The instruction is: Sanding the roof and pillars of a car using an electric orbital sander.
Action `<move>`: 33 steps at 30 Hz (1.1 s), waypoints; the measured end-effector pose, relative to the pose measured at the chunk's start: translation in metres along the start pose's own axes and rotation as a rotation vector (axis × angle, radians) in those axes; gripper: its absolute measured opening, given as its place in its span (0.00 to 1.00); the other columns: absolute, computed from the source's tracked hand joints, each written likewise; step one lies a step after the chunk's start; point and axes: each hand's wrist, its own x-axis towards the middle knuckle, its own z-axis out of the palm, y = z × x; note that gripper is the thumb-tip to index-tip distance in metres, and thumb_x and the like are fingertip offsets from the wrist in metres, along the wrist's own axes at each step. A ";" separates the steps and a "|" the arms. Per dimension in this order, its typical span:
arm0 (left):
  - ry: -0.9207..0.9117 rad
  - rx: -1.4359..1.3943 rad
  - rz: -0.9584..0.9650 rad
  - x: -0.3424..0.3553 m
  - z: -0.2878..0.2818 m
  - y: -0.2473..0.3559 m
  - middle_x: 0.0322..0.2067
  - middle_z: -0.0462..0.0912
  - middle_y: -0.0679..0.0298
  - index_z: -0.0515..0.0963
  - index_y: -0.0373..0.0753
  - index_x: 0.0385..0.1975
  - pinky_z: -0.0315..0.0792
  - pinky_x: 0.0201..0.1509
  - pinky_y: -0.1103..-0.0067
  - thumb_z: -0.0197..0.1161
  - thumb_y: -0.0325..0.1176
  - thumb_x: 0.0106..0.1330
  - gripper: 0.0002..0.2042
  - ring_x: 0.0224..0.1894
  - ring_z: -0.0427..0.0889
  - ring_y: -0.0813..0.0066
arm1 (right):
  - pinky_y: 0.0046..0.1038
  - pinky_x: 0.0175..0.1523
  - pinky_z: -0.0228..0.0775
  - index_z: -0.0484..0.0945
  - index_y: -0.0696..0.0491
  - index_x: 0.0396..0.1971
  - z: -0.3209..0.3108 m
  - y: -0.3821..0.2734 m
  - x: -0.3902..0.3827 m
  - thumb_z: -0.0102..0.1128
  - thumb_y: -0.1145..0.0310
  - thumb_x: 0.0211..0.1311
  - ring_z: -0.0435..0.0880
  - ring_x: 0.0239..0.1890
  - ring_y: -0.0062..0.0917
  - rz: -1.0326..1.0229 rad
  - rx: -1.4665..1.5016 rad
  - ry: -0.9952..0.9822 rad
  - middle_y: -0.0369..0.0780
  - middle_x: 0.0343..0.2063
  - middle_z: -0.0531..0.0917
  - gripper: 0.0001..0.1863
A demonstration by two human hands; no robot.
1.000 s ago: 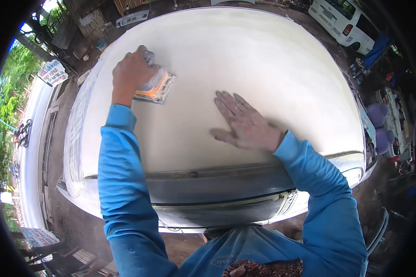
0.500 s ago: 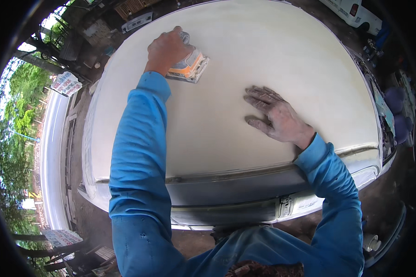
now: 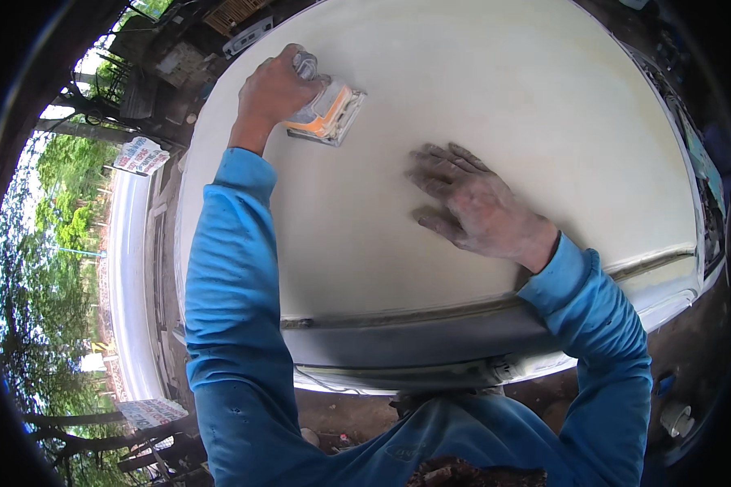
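Observation:
Wrapped around the grip of an orange and grey sheet sander (image 3: pixel 330 114), my left hand (image 3: pixel 274 91) holds the tool on a pale cream vehicle roof (image 3: pixel 463 73). The sander's flat pad rests on the roof's far left part, its base plate edge showing on the right. My right hand (image 3: pixel 483 199) is dusty, fingers spread, over the roof's middle to the right. Its palm faces down; whether every fingertip touches the surface I cannot tell. Long blue sleeves cover both my arms.
A raised seam (image 3: pixel 406 312) runs along the roof's near edge, with the grey vehicle side below it. Beyond the left side lie a road (image 3: pixel 135 268) and a hanging sign (image 3: pixel 141 155). A white bucket-like container (image 3: pixel 676 419) stands on the ground at lower right.
The view has turned a little. My left hand has shifted slightly left with the sander still in it. My right hand has slid slightly left over the roof, fingers still spread.

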 end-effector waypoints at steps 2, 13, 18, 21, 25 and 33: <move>0.010 0.001 0.050 -0.004 -0.002 0.009 0.49 0.87 0.51 0.74 0.44 0.64 0.79 0.58 0.60 0.71 0.54 0.54 0.37 0.52 0.86 0.52 | 0.39 0.77 0.58 0.80 0.57 0.56 0.001 -0.001 0.001 0.65 0.56 0.65 0.72 0.69 0.38 -0.003 0.002 0.005 0.47 0.63 0.77 0.25; 0.021 0.057 -0.053 0.007 0.009 -0.012 0.51 0.86 0.51 0.73 0.44 0.66 0.78 0.59 0.60 0.70 0.56 0.54 0.39 0.54 0.85 0.52 | 0.42 0.80 0.52 0.77 0.57 0.62 -0.001 0.007 -0.007 0.67 0.57 0.65 0.65 0.74 0.40 0.031 0.094 -0.069 0.47 0.68 0.72 0.29; -0.019 0.070 -0.114 0.006 0.016 -0.026 0.51 0.86 0.51 0.74 0.45 0.64 0.78 0.59 0.61 0.70 0.57 0.54 0.38 0.55 0.85 0.52 | 0.42 0.80 0.52 0.77 0.56 0.62 -0.003 0.015 -0.016 0.67 0.58 0.65 0.65 0.74 0.40 0.045 0.089 -0.088 0.47 0.68 0.72 0.29; -0.003 0.080 -0.163 0.000 0.011 -0.035 0.51 0.86 0.49 0.75 0.39 0.63 0.77 0.59 0.65 0.73 0.55 0.54 0.38 0.54 0.86 0.51 | 0.42 0.80 0.53 0.77 0.56 0.62 -0.003 0.018 -0.018 0.67 0.57 0.65 0.66 0.73 0.41 0.051 0.092 -0.087 0.47 0.68 0.73 0.29; -0.029 0.069 -0.171 -0.011 -0.002 -0.042 0.49 0.87 0.51 0.77 0.40 0.60 0.77 0.59 0.64 0.73 0.56 0.54 0.36 0.53 0.86 0.51 | 0.43 0.79 0.54 0.77 0.56 0.61 -0.003 0.011 -0.013 0.67 0.58 0.65 0.66 0.73 0.41 0.031 0.082 -0.059 0.47 0.67 0.73 0.28; 0.183 -0.075 0.100 -0.021 0.030 0.007 0.39 0.88 0.56 0.80 0.44 0.47 0.79 0.48 0.60 0.70 0.51 0.51 0.26 0.45 0.86 0.53 | 0.45 0.78 0.54 0.72 0.58 0.65 -0.010 -0.005 0.003 0.67 0.66 0.64 0.66 0.73 0.47 0.077 0.074 -0.114 0.51 0.67 0.73 0.30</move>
